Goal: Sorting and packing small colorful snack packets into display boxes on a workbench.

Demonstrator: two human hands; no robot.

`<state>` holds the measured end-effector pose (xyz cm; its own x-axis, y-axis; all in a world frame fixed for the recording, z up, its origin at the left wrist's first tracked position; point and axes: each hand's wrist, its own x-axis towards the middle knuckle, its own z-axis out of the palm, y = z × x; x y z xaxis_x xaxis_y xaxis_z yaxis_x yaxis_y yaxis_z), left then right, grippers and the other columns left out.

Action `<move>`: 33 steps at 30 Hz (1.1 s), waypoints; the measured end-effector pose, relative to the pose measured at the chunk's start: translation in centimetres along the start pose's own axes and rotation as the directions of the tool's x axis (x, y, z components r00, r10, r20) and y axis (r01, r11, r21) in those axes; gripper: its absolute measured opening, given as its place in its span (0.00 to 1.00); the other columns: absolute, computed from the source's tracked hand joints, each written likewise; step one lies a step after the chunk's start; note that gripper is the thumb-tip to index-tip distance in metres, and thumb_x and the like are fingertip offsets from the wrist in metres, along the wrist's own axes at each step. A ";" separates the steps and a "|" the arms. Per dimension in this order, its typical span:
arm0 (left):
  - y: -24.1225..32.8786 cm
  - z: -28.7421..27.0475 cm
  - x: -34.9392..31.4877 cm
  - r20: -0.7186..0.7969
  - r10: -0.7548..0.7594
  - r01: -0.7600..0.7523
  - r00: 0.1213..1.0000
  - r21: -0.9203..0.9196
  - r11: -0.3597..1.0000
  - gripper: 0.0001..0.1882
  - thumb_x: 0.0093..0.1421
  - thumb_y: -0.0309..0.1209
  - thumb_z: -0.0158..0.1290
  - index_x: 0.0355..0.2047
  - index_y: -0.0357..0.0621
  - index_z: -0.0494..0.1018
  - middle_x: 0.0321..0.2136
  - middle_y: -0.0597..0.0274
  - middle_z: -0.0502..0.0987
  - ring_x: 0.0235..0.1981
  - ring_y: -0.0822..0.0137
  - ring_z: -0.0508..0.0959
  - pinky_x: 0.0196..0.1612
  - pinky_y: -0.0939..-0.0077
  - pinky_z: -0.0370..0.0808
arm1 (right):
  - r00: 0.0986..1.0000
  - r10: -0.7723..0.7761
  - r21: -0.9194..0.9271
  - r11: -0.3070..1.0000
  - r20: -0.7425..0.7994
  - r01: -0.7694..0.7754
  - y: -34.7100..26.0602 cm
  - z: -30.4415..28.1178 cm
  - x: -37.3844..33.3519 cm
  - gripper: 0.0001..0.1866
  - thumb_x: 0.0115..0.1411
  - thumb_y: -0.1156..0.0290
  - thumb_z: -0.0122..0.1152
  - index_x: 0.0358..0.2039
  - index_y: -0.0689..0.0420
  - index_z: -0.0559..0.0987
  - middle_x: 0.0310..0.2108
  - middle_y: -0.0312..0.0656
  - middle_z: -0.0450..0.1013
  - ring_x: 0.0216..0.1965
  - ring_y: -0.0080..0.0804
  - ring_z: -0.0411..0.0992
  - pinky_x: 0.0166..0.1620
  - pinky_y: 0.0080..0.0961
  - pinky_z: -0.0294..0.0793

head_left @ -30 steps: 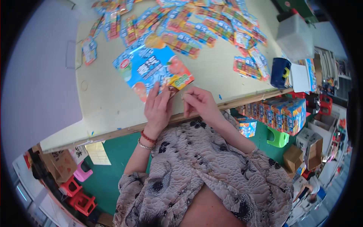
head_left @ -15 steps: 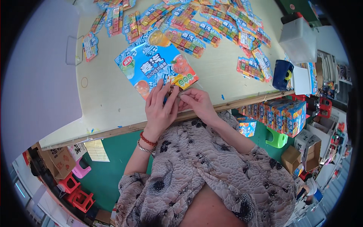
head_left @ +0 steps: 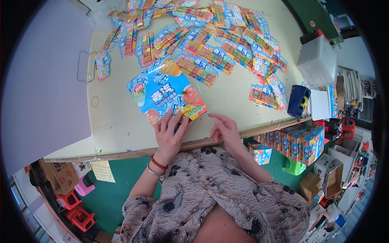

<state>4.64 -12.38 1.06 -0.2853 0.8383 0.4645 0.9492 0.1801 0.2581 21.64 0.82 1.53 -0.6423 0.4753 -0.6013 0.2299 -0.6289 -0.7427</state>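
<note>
A blue candy box [head_left: 164, 94] with fruit and drink pictures lies tilted on the pale table, its printed face up. My left hand [head_left: 170, 131] rests on the box's near end, fingers apart and pressing lightly on it. Part of that end is hidden beneath the fingers. Just right of the box's near corner, my right hand [head_left: 227, 131] hovers near the table edge. Its index finger is stretched toward the box while the others curl loosely, and nothing shows in it. Beyond the box, several candy blister packs [head_left: 198, 69] lie in a loose spread.
Two more packs [head_left: 265, 96] lie to the right, beside a dark blue tape holder [head_left: 299, 101] and a translucent plastic container [head_left: 318, 60]. Filled boxes [head_left: 300, 141] stand lower right, past the wooden table edge [head_left: 259, 131]. A large pale panel [head_left: 48, 93] covers the left side.
My right hand has pulled away from the box's near end to the right, its fingers loosening. My left hand stays on the box. The whole view has shifted, so the table appears lower.
</note>
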 end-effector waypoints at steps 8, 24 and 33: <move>0.2 -1.9 0.9 0.229 0.034 -0.022 0.973 -0.052 0.998 0.26 0.51 0.28 0.61 0.52 0.50 0.70 0.55 0.60 0.67 0.57 0.53 0.66 0.60 0.58 0.56 | 0.961 -0.276 -0.427 0.868 0.007 0.252 -5.4 0.1 9.6 0.33 0.65 0.41 0.39 0.48 0.58 0.75 0.32 0.37 0.74 0.33 0.22 0.69 0.38 0.22 0.68; 2.9 -1.2 -6.2 0.432 -0.439 0.601 0.788 -0.697 0.391 0.35 0.64 0.37 0.43 0.66 0.36 0.43 0.64 0.51 0.50 0.65 0.59 0.53 0.65 0.62 0.51 | 0.844 -0.525 -0.038 0.846 0.109 0.532 -2.4 -4.0 -2.8 0.44 0.49 0.64 0.69 0.62 0.59 0.55 0.57 0.46 0.60 0.56 0.32 0.63 0.55 0.28 0.66; 10.9 -2.8 2.6 0.184 0.465 -0.159 0.866 -0.780 0.605 0.36 0.61 0.31 0.51 0.66 0.41 0.48 0.66 0.40 0.46 0.66 0.43 0.50 0.65 0.54 0.50 | 0.660 -0.165 0.447 0.615 -0.733 0.650 17.8 -17.6 -22.7 0.31 0.54 0.70 0.60 0.57 0.61 0.61 0.48 0.42 0.68 0.50 0.32 0.70 0.51 0.30 0.73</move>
<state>13.89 -9.69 7.40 0.2188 0.9045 0.3661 0.5163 -0.4256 0.7432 53.16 -10.35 -3.26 0.0739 0.8684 -0.4902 -0.6030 -0.3526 -0.7156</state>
